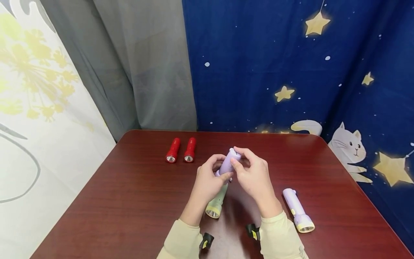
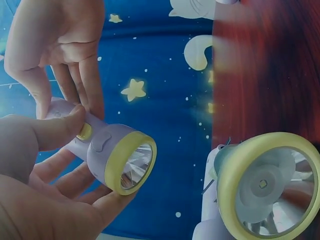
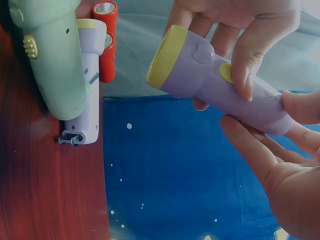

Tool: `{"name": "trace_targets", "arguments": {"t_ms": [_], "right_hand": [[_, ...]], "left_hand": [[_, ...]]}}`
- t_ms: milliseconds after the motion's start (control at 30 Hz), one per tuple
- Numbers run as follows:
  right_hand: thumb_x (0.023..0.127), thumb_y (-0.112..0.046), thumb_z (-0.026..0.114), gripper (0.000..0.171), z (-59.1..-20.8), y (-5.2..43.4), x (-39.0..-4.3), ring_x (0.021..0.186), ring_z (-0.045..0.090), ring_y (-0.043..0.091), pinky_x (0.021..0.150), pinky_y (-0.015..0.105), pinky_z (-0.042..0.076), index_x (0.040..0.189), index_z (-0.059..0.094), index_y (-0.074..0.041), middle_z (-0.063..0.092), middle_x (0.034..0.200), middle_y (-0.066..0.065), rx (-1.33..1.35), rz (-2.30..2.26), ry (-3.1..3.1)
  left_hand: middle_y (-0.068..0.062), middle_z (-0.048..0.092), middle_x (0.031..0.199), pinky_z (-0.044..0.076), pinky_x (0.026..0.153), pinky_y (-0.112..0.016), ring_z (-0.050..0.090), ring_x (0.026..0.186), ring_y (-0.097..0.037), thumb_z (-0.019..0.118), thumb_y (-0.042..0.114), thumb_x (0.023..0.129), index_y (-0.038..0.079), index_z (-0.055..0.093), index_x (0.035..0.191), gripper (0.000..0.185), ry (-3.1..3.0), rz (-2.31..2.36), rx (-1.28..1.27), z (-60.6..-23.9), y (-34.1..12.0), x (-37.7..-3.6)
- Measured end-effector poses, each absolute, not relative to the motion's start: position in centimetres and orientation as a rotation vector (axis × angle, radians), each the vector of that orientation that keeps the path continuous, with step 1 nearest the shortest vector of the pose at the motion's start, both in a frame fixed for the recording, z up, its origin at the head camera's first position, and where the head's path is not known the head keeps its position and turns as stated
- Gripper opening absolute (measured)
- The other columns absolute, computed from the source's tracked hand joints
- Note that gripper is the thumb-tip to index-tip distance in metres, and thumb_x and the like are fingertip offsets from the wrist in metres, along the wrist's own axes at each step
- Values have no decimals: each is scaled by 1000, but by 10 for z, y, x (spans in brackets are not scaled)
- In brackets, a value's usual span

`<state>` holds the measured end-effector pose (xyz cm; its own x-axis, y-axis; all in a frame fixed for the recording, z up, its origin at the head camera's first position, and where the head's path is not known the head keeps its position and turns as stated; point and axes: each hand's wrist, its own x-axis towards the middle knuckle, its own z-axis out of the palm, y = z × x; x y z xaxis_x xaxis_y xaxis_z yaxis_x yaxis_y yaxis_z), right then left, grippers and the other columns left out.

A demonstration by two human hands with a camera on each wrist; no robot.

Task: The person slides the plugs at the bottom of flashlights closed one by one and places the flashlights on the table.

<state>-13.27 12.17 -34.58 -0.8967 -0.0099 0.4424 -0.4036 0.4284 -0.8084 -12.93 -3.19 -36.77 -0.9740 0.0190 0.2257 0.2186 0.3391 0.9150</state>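
Both hands hold a lavender flashlight point(image 1: 228, 163) with a yellow rim up over the table. My left hand point(image 1: 208, 178) grips its body, the thumb beside the yellow switch point(image 2: 85, 131). At the tail end, fingertips of my right hand point(image 1: 254, 176) pinch the casing. Below the hands lies a green flashlight point(image 1: 217, 201), its yellow-rimmed lens point(image 2: 272, 185) large in the left wrist view. Behind the green one, the right wrist view shows another lavender flashlight point(image 3: 90, 107), its tail open with metal prongs point(image 3: 72, 139); the head view mostly hides it.
Right of my right forearm, a further lavender flashlight point(image 1: 297, 208) lies on the dark red table point(image 1: 129, 208). Two red flashlights point(image 1: 173, 150) lie side by side toward the far edge. Grey and blue star-patterned curtains point(image 1: 245, 72) hang behind the table.
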Motion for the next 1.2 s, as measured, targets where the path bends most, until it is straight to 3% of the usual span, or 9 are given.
{"name": "trace_targets", "arguments": {"t_ms": [467,767,1033,1200], "right_hand": [[95,-8,79,35,-351,115,-137,103,81,29,89,41,65,130,75,-8,79,120,18,304,1465,-2323],[99,-14,75,42,-352,114,-138,106,80,32,88,44,65,140,67,-10,78,124,19,375,1488,-2315],[94,-18,82,41,-348,113,-134,100,81,24,77,18,60,134,70,-15,80,120,13,290,1498,-2344],[91,-21,86,45,-347,113,-133,97,81,24,75,15,58,134,72,-15,80,117,12,255,1504,-2351]], "left_hand": [[-14,80,119,60,102,-52,76,111,-28,84,6,88,12,72,125,40,-2430,-1656,-256,-368,-42,-135],[-14,79,122,60,102,-53,75,113,-29,84,8,88,16,75,127,41,-2407,-1640,-189,-364,-46,-134],[-11,80,120,61,99,-51,74,110,-28,85,7,87,17,75,125,41,-2407,-1642,-200,-363,-44,-131],[-10,80,122,61,99,-51,73,112,-29,85,9,87,20,75,126,42,-2421,-1648,-188,-362,-43,-129]]}}
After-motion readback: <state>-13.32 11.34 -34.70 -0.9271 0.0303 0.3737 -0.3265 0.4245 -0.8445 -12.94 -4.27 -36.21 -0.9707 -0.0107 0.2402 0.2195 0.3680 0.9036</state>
